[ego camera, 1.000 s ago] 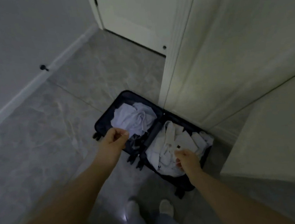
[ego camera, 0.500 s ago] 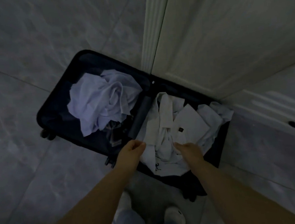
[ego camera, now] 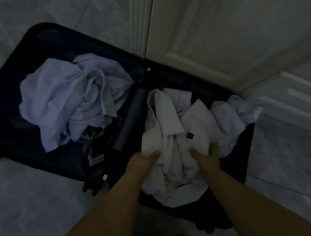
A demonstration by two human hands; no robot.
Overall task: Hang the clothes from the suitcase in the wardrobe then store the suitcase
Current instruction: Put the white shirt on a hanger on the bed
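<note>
The open suitcase (ego camera: 28,60) lay on the tiled floor (ego camera: 25,210), its far edge against the wardrobe door (ego camera: 228,32). Your left hand (ego camera: 142,161) and right hand (ego camera: 206,156) both grasped the white shirt (ego camera: 170,120) in its right half, beside the blue shirt (ego camera: 67,100).

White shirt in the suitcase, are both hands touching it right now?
Touching. In the head view the left hand and right hand both grip the white shirt, with fabric bunched over their fingers.

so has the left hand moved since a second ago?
Yes. The left hand went from over the pale blue crumpled garment rightward across the suitcase's centre divider onto the white collared shirt, gripping it.
</note>
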